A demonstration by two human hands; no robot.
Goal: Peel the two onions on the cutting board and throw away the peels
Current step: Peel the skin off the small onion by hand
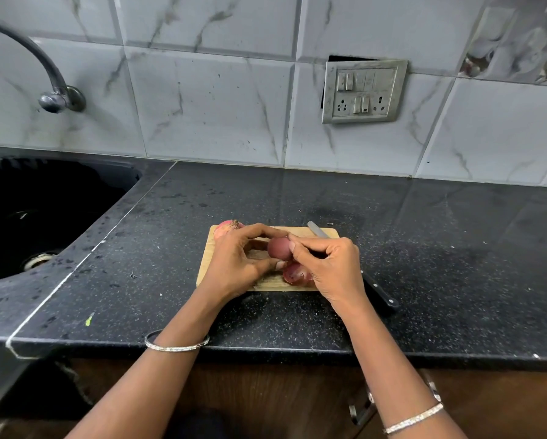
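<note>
Onion (279, 247), reddish and smooth: held over the cutting board (330, 233), enclosed between the fingers of both hands.

Left hand (237, 264): fingers curled round the onion's left side, forefinger arched over its top, thumb tip beneath it.

Right hand (329, 267): fingers bent close together, thumb and forefinger tips pinching at the onion's right side (whether they grip flesh or a strip of skin cannot be told).

Second onion (229, 226): just beyond the left fingers' knuckles, at the board's far left corner, papery skin and dry root tuft showing, partly hidden by that hand.

Peels (297, 274): dark red curved pieces on the board directly under the right fingers, on the near side of the held onion, partly covered by the right palm.

Knife (378, 289): blade tip shows beyond the right fingers over the board's far right part; black riveted handle comes out behind the right hand and lies on the counter (456, 248), off the board's right edge; middle hidden.

Bangles: one on the left wrist (177, 343), one on the right (414, 421).

Sink (133, 185): dark basin set in the counter, well left of the left fingers.

Tap (44, 68): on the tiled wall above the sink.

Switchboard (364, 90): on the wall, well beyond the right fingers.
</note>
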